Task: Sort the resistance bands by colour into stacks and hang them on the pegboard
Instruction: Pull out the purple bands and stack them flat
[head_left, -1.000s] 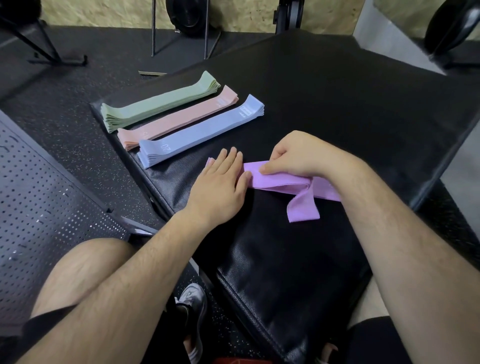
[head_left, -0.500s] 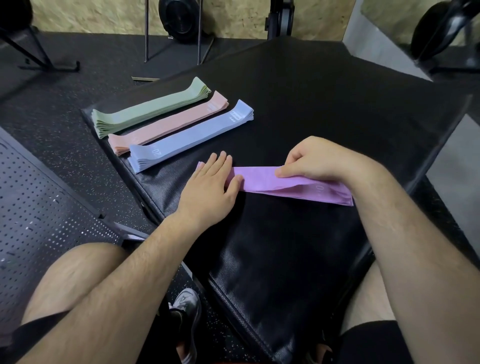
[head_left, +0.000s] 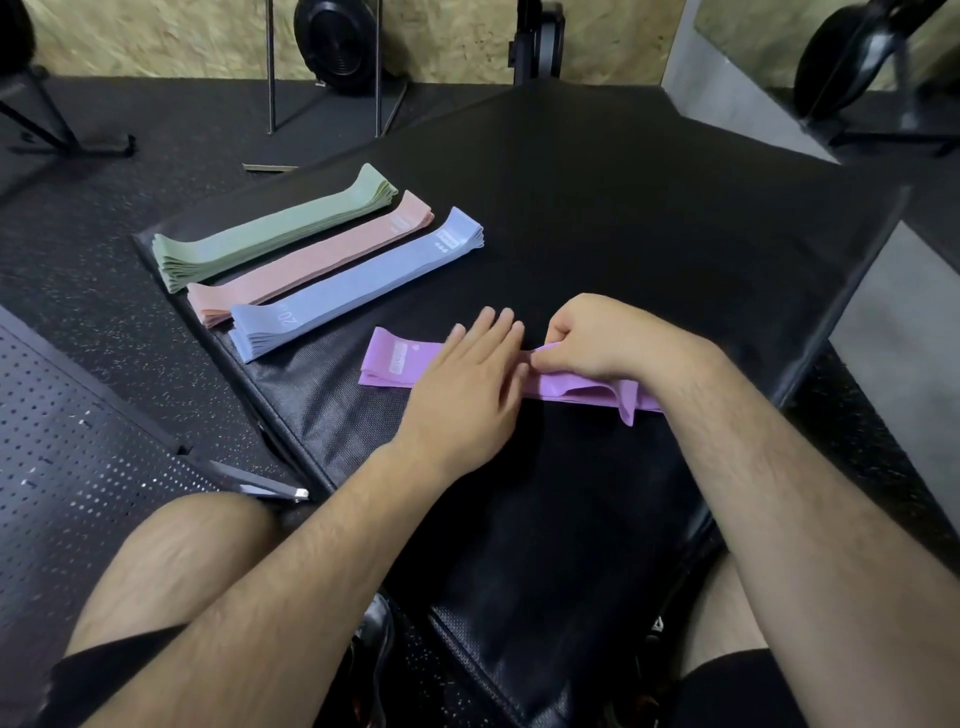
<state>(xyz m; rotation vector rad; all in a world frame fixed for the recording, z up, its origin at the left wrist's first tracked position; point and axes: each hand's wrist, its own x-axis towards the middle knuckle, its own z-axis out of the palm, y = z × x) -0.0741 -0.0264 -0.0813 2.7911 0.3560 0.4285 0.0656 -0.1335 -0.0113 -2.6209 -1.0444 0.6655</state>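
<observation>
Left hand: lying flat and open, fingers stretched out together, palm pressing down on the middle of the purple bands.
Right hand: curling closed, thumb and fingertips pinching the upper edge of the purple bands just beside the left hand's fingertips.
Purple bands: lying lengthwise across the black mat, nearest the person; the left end is showing a small label, and a loose flap is hanging down under the right wrist.
Blue stack: resting on the mat beyond the purple bands, apart from both hands, pointing diagonally away.
Pink stack: lying just beside the blue stack, on its far side, edges touching.
Green stack: lying furthest out, against the pink stack, near the mat's left edge.
Pegboard: lying flat on the floor to the left of the mat, beside the person's left knee, with no bands on it.
</observation>
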